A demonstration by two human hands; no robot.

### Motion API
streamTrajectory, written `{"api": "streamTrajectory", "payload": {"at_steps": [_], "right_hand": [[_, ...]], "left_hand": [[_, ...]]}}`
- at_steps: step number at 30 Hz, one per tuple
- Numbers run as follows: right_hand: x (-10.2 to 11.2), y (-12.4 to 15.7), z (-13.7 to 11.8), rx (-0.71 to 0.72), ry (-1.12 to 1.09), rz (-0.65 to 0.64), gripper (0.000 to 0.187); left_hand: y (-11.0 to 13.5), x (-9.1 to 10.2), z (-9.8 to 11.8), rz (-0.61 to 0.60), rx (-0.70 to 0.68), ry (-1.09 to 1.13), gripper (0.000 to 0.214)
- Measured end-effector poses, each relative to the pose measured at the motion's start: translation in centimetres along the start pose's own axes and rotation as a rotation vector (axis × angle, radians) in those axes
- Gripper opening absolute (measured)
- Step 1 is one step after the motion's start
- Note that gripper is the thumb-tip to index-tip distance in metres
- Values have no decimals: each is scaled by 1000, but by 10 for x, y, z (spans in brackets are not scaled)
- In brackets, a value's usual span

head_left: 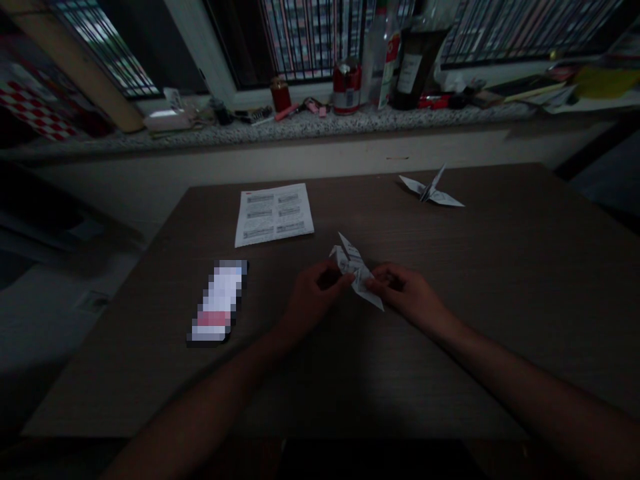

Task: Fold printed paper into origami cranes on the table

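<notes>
Between my two hands, over the middle of the table, is a folded paper crane made of printed white paper. My left hand pinches its left side between thumb and fingers. On its right side, my right hand grips the paper with thumb and bent fingers. One pointed flap sticks up and away from me, while another points down toward the near right. A second paper crane rests with wings spread at the far right of the table. Printed sheets of paper lie beyond my left hand.
A lit phone, its screen pixelated, lies on the brown table at the left. Behind the table runs a stone windowsill with a red can, a clear bottle, a dark bag and small clutter below barred windows.
</notes>
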State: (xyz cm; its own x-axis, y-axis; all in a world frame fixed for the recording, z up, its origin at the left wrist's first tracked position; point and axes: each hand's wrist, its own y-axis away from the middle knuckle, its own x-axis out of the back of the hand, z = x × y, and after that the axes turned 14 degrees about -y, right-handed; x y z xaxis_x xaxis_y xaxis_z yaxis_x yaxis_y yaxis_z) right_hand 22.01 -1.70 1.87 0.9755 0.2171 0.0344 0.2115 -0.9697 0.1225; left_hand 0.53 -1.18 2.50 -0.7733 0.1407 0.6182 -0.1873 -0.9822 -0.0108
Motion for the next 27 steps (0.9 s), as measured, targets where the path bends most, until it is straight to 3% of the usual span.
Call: {"api": "streamTrajectory", "payload": {"at_steps": [4, 8, 13, 20, 27], "right_hand": [[-2, 1, 1, -57, -104, 22, 39], [-2, -1, 4, -73, -283, 13, 38], [-1, -2, 6, -52, -368, -13, 36], [2, -1, 3, -52, -358, -61, 37], [10, -4, 4, -1, -194, -57, 33]], "left_hand": [[3, -2, -1, -53, -5, 78, 31], [2, -3, -4, -125, -98, 160, 33], [-1, -2, -6, -121, -103, 243, 32], [-2, -6, -8, -215, -97, 246, 33], [-7, 0, -12, -189, -40, 97, 32]]}}
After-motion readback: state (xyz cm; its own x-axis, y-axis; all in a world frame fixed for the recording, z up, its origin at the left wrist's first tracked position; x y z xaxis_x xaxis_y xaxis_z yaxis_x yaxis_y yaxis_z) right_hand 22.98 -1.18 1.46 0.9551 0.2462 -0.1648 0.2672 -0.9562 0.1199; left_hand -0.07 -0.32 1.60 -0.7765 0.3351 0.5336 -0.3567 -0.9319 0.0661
